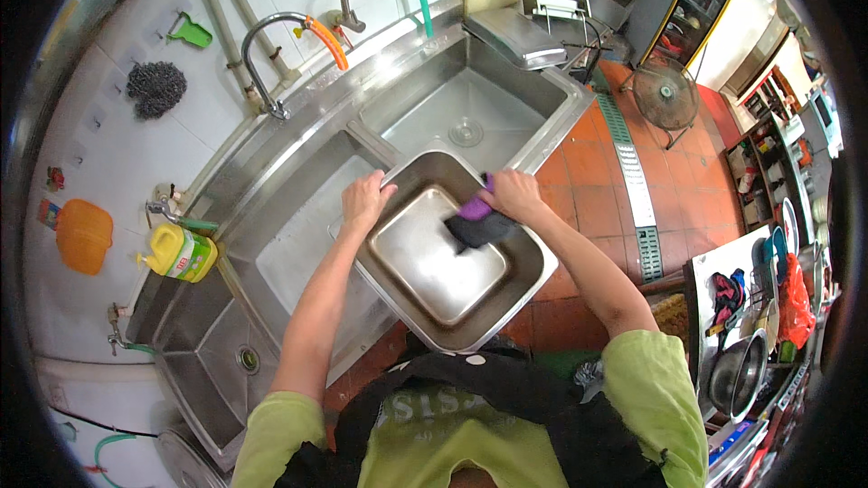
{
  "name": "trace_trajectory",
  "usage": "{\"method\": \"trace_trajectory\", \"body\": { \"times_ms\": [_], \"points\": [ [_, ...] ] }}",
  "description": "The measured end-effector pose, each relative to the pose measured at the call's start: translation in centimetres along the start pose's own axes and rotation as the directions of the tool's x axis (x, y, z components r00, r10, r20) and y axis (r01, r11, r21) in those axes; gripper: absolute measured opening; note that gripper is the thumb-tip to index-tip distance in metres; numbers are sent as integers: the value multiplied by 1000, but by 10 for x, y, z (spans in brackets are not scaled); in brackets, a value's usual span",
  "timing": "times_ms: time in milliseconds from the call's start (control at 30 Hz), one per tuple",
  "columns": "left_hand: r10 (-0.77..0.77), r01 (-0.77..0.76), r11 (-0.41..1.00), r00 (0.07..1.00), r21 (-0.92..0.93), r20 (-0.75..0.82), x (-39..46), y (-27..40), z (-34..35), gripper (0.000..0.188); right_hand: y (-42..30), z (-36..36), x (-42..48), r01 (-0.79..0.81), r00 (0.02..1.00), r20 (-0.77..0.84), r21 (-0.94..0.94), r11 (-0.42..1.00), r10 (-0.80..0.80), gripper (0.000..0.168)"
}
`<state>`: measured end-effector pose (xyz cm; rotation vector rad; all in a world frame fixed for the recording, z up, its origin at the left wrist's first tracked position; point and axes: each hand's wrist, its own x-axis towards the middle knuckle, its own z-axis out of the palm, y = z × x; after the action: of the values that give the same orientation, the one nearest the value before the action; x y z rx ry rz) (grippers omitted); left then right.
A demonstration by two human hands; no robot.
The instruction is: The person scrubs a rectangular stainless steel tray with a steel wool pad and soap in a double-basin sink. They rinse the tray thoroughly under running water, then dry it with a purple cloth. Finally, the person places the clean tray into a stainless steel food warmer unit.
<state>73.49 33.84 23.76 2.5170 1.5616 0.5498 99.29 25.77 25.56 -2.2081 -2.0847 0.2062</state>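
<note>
A deep, square-cornered stainless steel pan [434, 285] is held in front of my body, over the front edge of the sink. My left hand [366, 202] grips its rim at the upper left, thumb over the edge. In my right hand [513, 195] is a black and purple cloth [479, 222], pressed by the pan's right inner wall and rim. The cloth's dark end hangs blurred inside the pan. The pan's floor looks bare and shiny.
Behind the pan runs a steel sink with a right basin [441, 108], a middle basin [305, 224] and a left basin [217, 346]. A faucet with an orange hose [327, 44] arches above. A yellow detergent jug [180, 253] stands left. A floor fan [664, 93] and a cluttered table [705, 271] are right.
</note>
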Motion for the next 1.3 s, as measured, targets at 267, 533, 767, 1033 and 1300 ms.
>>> {"method": "trace_trajectory", "body": {
  "times_ms": [267,533,767,1033,1300],
  "points": [
    [51,-49,998,995,-28,82,8,25,1,27,58,13,-155,-227,973,-13,131,965,231,40],
    [-59,59,998,991,1,119,-5,7,10,25,-60,31,-68,284,928,-323,286,915,-186,79],
    [-117,137,988,968,-75,224,-49,0,11,29,-76,122,2,224,974,50,-104,969,-220,73],
    [-263,286,951,948,-115,181,-53,-16,28,29,-143,152,-63,64,922,284,562,824,-265,42],
    [-210,271,929,946,-251,245,-47,3,30,45,-131,162,15,-225,856,6,904,364,516,33]
  ]
}}
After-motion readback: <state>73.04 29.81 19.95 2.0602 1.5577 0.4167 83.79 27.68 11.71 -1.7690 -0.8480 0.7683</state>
